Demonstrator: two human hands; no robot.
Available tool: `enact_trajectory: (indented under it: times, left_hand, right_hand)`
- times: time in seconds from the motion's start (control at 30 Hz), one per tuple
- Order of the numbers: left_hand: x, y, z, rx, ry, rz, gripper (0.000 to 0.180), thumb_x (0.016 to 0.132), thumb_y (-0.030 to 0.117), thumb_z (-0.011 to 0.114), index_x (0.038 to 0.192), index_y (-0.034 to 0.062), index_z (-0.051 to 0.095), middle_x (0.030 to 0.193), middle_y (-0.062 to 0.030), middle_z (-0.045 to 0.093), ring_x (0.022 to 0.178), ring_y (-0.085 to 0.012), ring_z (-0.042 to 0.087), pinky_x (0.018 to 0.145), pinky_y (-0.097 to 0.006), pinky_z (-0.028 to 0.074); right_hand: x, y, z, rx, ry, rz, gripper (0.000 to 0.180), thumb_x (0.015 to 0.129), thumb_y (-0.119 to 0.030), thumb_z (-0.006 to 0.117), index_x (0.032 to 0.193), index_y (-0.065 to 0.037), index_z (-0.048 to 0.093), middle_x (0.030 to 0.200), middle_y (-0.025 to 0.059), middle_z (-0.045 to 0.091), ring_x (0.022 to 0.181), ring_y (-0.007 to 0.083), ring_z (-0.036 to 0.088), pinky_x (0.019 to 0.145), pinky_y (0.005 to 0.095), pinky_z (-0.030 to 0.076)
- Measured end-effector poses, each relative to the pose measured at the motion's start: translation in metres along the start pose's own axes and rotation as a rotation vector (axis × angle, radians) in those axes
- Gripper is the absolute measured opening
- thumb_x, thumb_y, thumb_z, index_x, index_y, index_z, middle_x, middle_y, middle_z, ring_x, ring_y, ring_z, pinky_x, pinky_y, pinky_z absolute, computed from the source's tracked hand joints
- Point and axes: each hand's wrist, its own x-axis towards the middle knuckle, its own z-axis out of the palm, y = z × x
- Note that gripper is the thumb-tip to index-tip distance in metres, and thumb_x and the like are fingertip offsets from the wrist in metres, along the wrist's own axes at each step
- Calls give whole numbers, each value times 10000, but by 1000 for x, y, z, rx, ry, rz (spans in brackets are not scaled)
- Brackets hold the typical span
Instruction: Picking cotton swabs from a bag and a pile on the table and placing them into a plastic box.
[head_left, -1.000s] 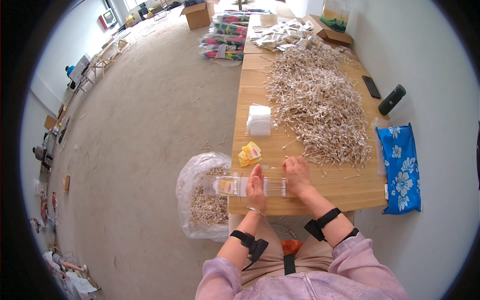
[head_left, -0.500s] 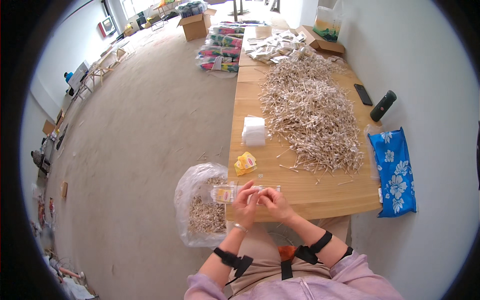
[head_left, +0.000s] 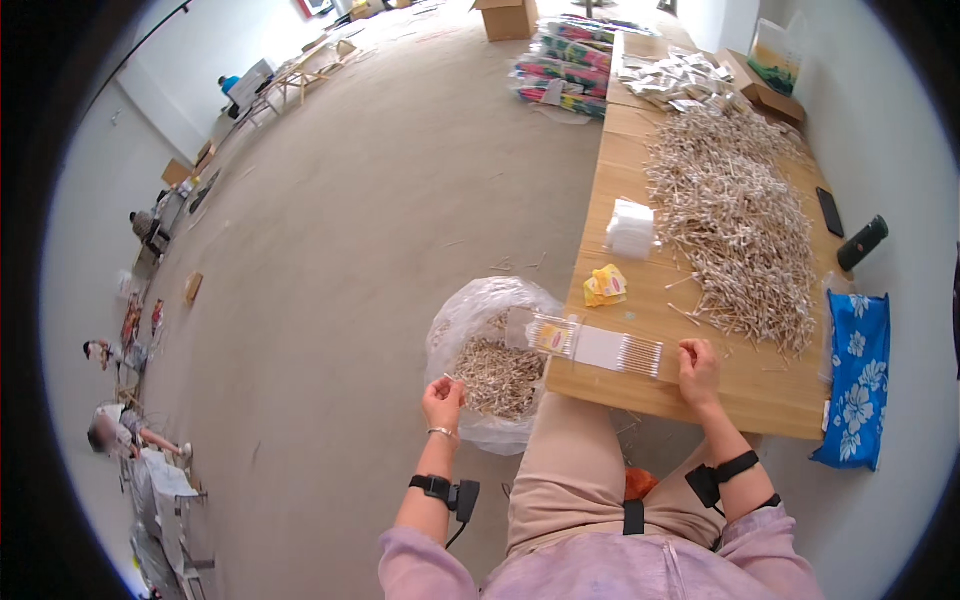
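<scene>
White cotton swabs lie in a big pile on the wooden desk, seen from the head view, just past the right hand. That hand is curled up and rests at the near part of the desk, and I cannot tell if it holds anything. Close on its left is a neat row of swabs, lying side by side. Next to that come a white strip and then a clear pack with swabs and a yellow card in it, so the pack sits between the two hands. The left hand is off the desk, by the side of a clear plastic bag full of loose swabs. Its fingers are bent close together, and I cannot tell if something is between them. Farther ahead of the hands are yellow cards and a white stack. A blue flowered packet is right of the right hand.
</scene>
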Motion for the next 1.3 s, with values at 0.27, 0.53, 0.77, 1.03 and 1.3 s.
enact_trajectory:
  times: [0.27, 0.53, 0.77, 1.03, 1.3]
  left_hand:
    - [-12, -13, 52, 73, 149, 211, 212, 903, 101, 597, 1086, 3, 554, 952, -46, 597, 781, -103, 577, 665, -253, 514]
    - [-101, 48, 161, -408, -607, 190, 271, 997, 157, 452, 1188, -10, 545, 1155, -94, 600, 1075, -182, 584, 964, -323, 475]
    - [-91, 32, 230, -411, -712, 163, 449, 1028, 256, 367, 1374, -27, 394, 1404, -145, 431, 1324, -235, 387, 1120, -350, 278]
    - [-96, 21, 246, -423, -736, 131, 522, 1027, 328, 350, 1390, -47, 352, 1434, -155, 391, 1347, -240, 354, 1135, -354, 252]
    - [-93, 22, 243, -480, -730, 124, 518, 1018, 332, 378, 1375, -43, 362, 1417, -158, 408, 1335, -234, 371, 1136, -355, 267]
  right_hand:
    - [-24, -10, 16, 23, 74, -61, 263, 884, -101, 527, 1118, 17, 542, 1176, 180, 530, 1134, 334, 474, 992, 410, 361]
    - [-41, -36, 23, -129, -66, -180, 559, 940, -155, 456, 1417, 56, 253, 1471, 254, 260, 1381, 388, 239, 1139, 439, 192]
    - [-27, -35, 39, 400, 74, 25, 548, 971, -187, 410, 1434, 53, 241, 1501, 214, 252, 1401, 316, 236, 1142, 374, 181]
    - [-19, -37, 60, 580, 123, 84, 526, 986, -191, 389, 1437, 42, 255, 1492, 183, 294, 1390, 281, 273, 1133, 355, 203]
    - [-15, -35, 55, 276, 21, -87, 542, 949, -188, 452, 1409, 53, 298, 1486, 233, 271, 1406, 341, 225, 1148, 413, 179]
